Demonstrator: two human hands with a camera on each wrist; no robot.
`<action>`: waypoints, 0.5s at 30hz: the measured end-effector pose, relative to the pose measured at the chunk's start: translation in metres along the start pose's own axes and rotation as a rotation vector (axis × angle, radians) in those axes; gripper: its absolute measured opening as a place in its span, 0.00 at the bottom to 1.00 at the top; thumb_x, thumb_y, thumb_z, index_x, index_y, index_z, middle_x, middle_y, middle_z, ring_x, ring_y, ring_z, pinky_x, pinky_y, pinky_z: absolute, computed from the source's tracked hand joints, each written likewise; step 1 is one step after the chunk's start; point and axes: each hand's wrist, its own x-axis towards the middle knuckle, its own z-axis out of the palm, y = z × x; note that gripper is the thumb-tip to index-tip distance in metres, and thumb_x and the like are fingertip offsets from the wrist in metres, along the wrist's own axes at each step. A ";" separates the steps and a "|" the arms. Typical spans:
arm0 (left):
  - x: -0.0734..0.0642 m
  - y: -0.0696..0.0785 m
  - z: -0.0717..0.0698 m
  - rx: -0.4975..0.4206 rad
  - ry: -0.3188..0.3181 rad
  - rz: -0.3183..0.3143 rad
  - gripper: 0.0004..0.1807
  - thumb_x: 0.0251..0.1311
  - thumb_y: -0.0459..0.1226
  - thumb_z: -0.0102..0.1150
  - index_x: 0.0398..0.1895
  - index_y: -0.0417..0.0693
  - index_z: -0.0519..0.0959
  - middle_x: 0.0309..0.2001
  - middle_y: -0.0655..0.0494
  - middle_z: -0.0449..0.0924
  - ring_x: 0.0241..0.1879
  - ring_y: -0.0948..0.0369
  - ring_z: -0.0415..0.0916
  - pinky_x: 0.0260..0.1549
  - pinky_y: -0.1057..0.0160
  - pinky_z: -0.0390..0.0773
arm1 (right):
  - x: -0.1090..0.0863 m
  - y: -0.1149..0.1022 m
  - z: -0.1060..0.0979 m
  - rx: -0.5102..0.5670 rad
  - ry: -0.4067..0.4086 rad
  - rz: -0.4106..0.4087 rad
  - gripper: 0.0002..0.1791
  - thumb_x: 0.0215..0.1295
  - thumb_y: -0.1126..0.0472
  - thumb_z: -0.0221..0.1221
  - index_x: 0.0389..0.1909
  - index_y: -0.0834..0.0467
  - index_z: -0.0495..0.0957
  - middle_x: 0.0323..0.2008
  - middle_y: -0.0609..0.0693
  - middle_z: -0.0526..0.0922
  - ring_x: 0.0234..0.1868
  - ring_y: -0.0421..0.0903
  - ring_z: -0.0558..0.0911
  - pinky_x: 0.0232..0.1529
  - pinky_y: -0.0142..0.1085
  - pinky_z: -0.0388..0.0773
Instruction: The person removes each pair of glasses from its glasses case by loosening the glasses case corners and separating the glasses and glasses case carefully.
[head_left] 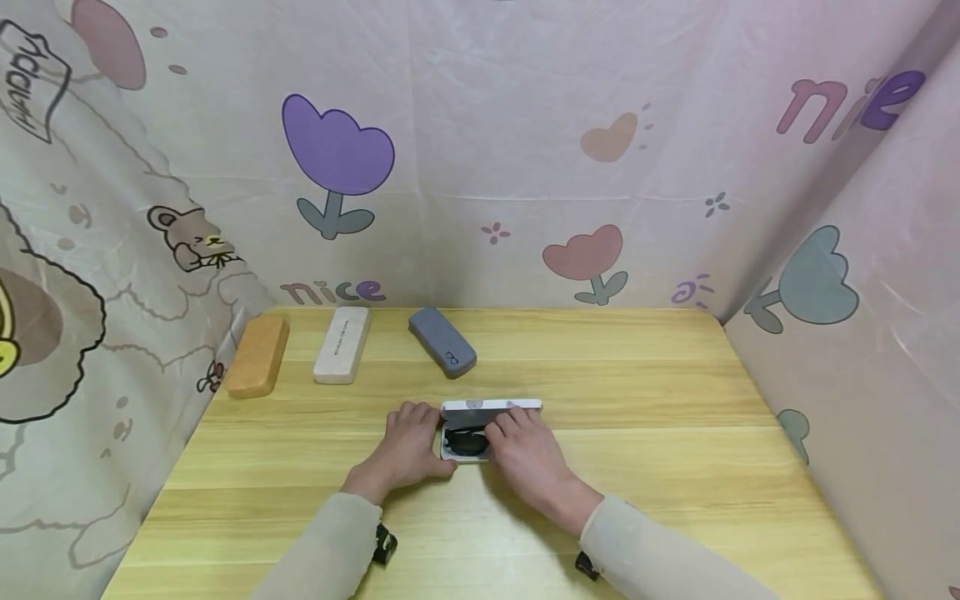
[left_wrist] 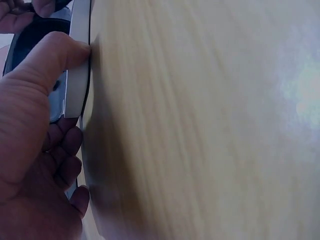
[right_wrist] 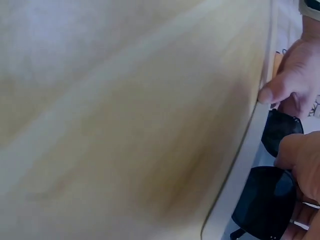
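Note:
A white eyeglass case (head_left: 491, 406) with a dark lining lies open on the table, its lid tipped up at the back. Black sunglasses (head_left: 467, 442) sit inside it. My left hand (head_left: 408, 447) grips the case's left end, with the thumb on the front edge, as the left wrist view shows on the case wall (left_wrist: 77, 95). Over the right half of the case, my right hand (head_left: 528, 458) pinches the sunglasses (right_wrist: 265, 200) near the bridge between the two lenses. In the head view that hand hides the right lens.
Along the back left of the wooden table (head_left: 637, 375) lie an orange case (head_left: 258, 357), a white case (head_left: 342, 345) with printed text, and a grey-blue case (head_left: 442, 342) with a glasses mark. A printed curtain (head_left: 465, 108) hangs behind and at both sides.

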 end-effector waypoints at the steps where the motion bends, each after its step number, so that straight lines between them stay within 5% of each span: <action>1: 0.000 0.000 0.000 -0.002 0.000 0.000 0.45 0.43 0.55 0.81 0.61 0.38 0.78 0.53 0.51 0.79 0.56 0.51 0.66 0.57 0.48 0.65 | 0.000 0.001 -0.002 0.007 -0.003 -0.001 0.11 0.59 0.57 0.73 0.37 0.55 0.81 0.36 0.48 0.84 0.43 0.50 0.81 0.45 0.41 0.78; 15: -0.001 0.003 -0.004 -0.011 -0.039 -0.022 0.47 0.47 0.56 0.79 0.65 0.35 0.76 0.60 0.46 0.77 0.61 0.47 0.66 0.64 0.44 0.64 | -0.025 0.052 -0.033 0.055 -0.007 0.009 0.10 0.55 0.62 0.70 0.34 0.54 0.78 0.34 0.47 0.82 0.39 0.48 0.78 0.43 0.41 0.74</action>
